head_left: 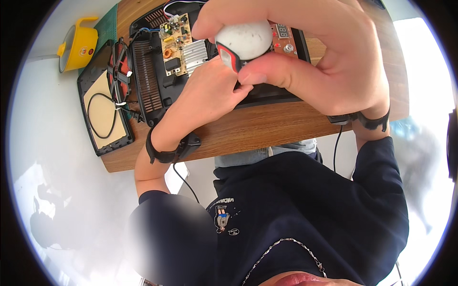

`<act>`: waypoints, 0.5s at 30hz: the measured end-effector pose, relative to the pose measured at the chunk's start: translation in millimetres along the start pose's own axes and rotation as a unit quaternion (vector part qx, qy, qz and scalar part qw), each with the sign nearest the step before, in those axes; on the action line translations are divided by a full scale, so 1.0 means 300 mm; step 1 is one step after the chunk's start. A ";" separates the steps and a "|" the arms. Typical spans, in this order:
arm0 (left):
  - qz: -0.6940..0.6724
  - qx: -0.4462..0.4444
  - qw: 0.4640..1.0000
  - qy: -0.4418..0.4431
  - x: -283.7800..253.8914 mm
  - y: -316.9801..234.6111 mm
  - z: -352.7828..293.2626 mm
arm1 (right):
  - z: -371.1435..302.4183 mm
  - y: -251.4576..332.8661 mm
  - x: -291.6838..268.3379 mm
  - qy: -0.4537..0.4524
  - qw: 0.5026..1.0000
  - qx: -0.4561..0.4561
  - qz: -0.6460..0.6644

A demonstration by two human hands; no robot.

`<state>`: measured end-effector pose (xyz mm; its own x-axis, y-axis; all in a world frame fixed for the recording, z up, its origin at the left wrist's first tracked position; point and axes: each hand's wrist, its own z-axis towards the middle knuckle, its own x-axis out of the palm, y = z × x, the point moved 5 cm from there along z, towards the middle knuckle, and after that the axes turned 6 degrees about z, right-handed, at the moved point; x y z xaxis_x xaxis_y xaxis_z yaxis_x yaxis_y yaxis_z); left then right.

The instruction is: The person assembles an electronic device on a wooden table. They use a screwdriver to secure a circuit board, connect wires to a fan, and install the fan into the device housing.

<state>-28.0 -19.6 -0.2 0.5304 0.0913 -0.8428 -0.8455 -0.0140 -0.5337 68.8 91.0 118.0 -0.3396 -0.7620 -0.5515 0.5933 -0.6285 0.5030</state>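
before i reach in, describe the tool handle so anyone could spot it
On the wooden table, find the open black casing. Over it, the right hand grips the tool handle. Rounded and white with black and red trim, it stands apart from the tan circuit board.

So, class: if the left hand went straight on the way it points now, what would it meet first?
Probably the white tool handle held in the right hand; the far end of the left hand is hidden and depth is unclear, so that hand might pass underneath.
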 end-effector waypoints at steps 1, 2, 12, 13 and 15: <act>-0.001 0.007 1.000 -0.009 0.014 0.020 -0.002 | 0.003 0.000 0.004 -0.003 1.000 0.004 -0.002; -0.004 0.002 1.000 -0.010 0.014 0.022 -0.001 | 0.007 -0.001 0.003 -0.004 1.000 0.009 -0.003; -0.011 -0.037 0.998 0.040 0.020 0.035 0.009 | -0.017 0.011 -0.037 -0.041 0.998 0.048 -0.013; -0.017 -0.050 0.997 0.050 0.025 0.040 0.012 | -0.023 0.011 -0.045 -0.050 0.997 0.057 -0.013; -0.042 -0.026 0.999 0.023 0.030 0.045 0.011 | -0.033 0.017 -0.063 -0.071 0.995 0.070 -0.013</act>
<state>-34.8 -15.6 -14.7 0.6019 0.0476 -0.7971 -0.7948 -0.0604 -0.6038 85.3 103.6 124.4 -0.4581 -0.7538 -0.4710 0.4786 -0.6557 0.5839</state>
